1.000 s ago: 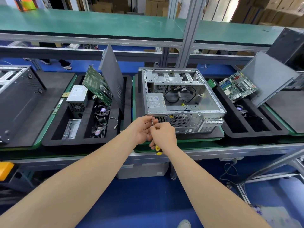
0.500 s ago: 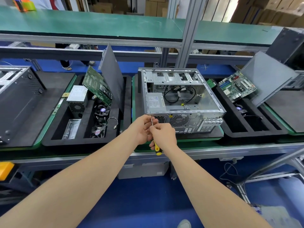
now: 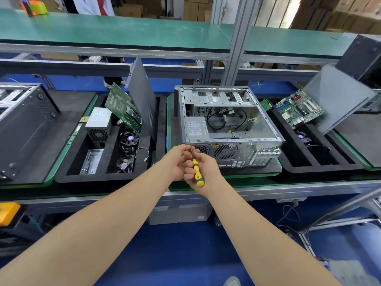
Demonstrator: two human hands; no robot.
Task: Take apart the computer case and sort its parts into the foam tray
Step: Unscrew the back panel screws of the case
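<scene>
The open silver computer case (image 3: 233, 129) lies on its side on a black mat, with a power supply (image 3: 195, 126) and black cables inside. My right hand (image 3: 206, 172) grips a yellow-and-black screwdriver (image 3: 197, 172), its shaft pointing up at the case's near left rear corner. My left hand (image 3: 177, 159) is curled beside it, fingertips pinching the screwdriver's shaft near the tip. The black foam tray (image 3: 61, 176) to the left holds a power supply (image 3: 99, 122), a green circuit board (image 3: 123, 108), fans (image 3: 128, 141), a metal bracket and a leaning grey side panel (image 3: 142, 96).
Another black case (image 3: 22, 122) sits at far left. A second foam tray (image 3: 321, 162) at right holds a motherboard (image 3: 296, 110) and a leaning grey panel (image 3: 338, 100). A green shelf (image 3: 115, 29) runs overhead on aluminium posts. The bench's metal front rail (image 3: 288, 190) is just below my hands.
The right hand has turned, so more of the screwdriver's yellow handle shows. Both hands stay at the case's near left corner.
</scene>
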